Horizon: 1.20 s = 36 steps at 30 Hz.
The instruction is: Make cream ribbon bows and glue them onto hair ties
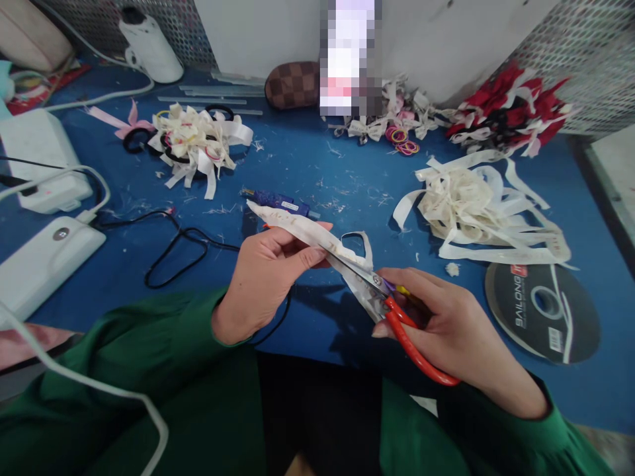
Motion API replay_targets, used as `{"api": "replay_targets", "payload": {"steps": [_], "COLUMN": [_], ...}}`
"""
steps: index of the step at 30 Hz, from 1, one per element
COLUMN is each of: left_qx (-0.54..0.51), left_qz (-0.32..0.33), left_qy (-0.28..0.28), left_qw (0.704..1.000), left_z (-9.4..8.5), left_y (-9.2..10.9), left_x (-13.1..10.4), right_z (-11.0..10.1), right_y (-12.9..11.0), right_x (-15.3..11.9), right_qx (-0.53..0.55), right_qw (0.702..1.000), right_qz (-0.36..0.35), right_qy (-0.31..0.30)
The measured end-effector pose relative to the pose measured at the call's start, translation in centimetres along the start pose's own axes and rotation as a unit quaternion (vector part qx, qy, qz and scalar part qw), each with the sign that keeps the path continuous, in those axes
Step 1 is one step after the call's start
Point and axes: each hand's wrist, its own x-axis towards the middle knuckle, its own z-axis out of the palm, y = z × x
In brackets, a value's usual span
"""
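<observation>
A strip of white ribbon is pinched between the thumb and fingers of my left hand. Its far end points up and left, over a blue glue gun lying on the table. My right hand grips red-handled scissors, whose blades lie along the ribbon close to my left thumb. More ribbon hangs below the blades, and a narrow loop of it curls up beside them. Something small, purple and yellow, shows by the right fingers; I cannot make out what it is.
White ribbon lengths lie piled at the right, above a black ribbon spool. Ribbon bows with hair ties sit at the left. Red bows are at the back right. White power banks and cables occupy the left side.
</observation>
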Motion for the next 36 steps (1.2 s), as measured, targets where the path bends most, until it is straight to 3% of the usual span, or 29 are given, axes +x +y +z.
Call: {"api": "replay_targets", "payload": {"steps": [18, 36], "left_qx": [-0.003, -0.002], "left_qz": [0.012, -0.023], "left_qy": [-0.004, -0.010], "left_qw": [1.000, 1.000], "left_z": [-0.17, 0.13], "left_y": [-0.20, -0.04], "left_x": [0.03, -0.14], "right_z": [0.02, -0.04], "right_y": [0.19, -0.02], "right_x": [-0.04, -0.09], "right_qx": [0.000, 0.016], "right_qw": [1.000, 1.000], "right_qz": [-0.015, -0.005], "right_qy": [-0.004, -0.019]}}
